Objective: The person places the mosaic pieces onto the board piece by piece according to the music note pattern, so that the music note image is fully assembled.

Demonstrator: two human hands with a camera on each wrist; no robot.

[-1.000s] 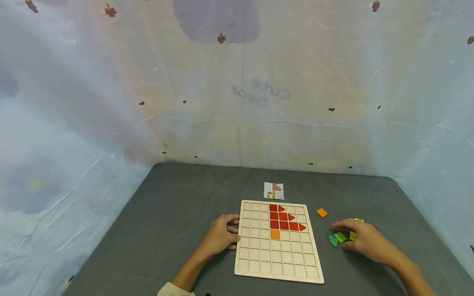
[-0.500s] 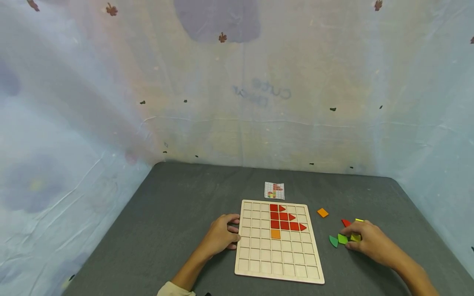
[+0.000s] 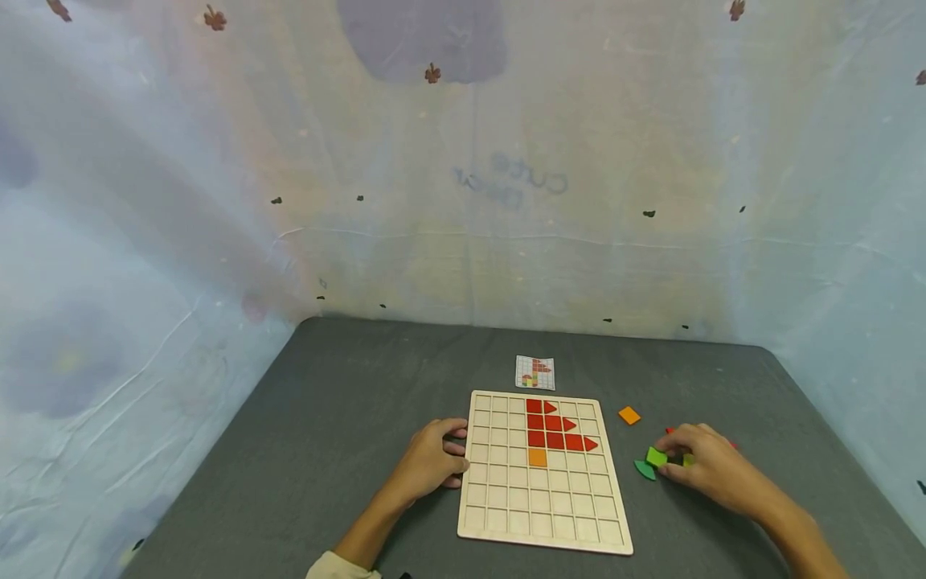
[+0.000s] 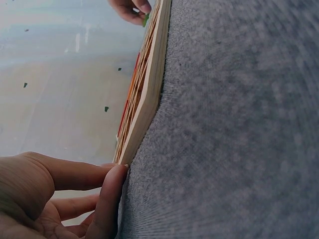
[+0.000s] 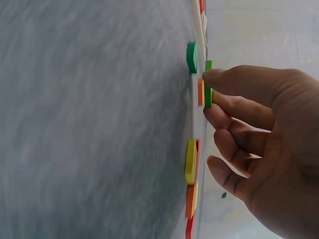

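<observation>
In the head view, my right hand [image 3: 712, 470] pinches a light green square tile [image 3: 656, 457] between thumb and fingertips, just right of the wooden grid board [image 3: 509, 498]. The right wrist view shows the green tile [image 5: 208, 84] upright in the pinch. A dark green quarter-round tile [image 3: 645, 471] lies on the table below it. My left hand [image 3: 430, 458] rests at the board's left edge, thumb and index finger touching it. On the board, red squares [image 3: 535, 439] and triangles form three rows, with an orange square [image 3: 538, 457] below.
A loose orange tile [image 3: 629, 416] lies right of the board. Beyond the board is a small pattern card [image 3: 534, 373]. Several yellow, red and orange tiles, including a yellow tile [image 5: 191, 162], lie near my right hand, partly hidden in the head view.
My right hand has taken hold of the light green tile and lifted it slightly leftward. The dark green tile has shifted a little left. The left hand and board have stayed put.
</observation>
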